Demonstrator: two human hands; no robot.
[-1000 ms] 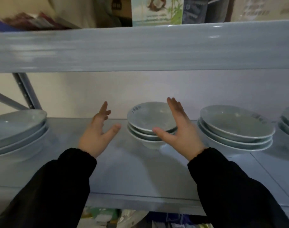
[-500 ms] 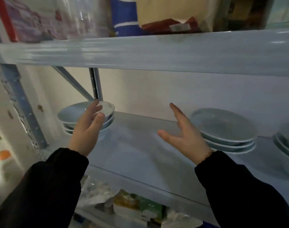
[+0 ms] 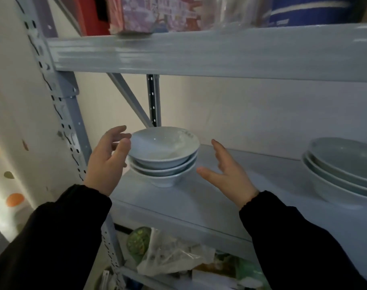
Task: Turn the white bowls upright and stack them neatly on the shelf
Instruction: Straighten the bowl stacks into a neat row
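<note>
Left hand point(image 3: 107, 162) and right hand point(image 3: 226, 172) spread open, empty, flanking upright stack of three white ceramic bowls point(image 3: 163, 155) on grey metal shelf point(image 3: 199, 206), apparently poised to straighten it

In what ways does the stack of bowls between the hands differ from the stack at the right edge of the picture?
The left stack is seen whole, while the right stack is cut off by the picture's edge. The left stack stands between the left hand and right hand; no hand is near the right stack. The left bowls look narrower and deeper, the right ones wider and shallower. Both are upright white bowls, three visible in each, on the same shelf.
</note>
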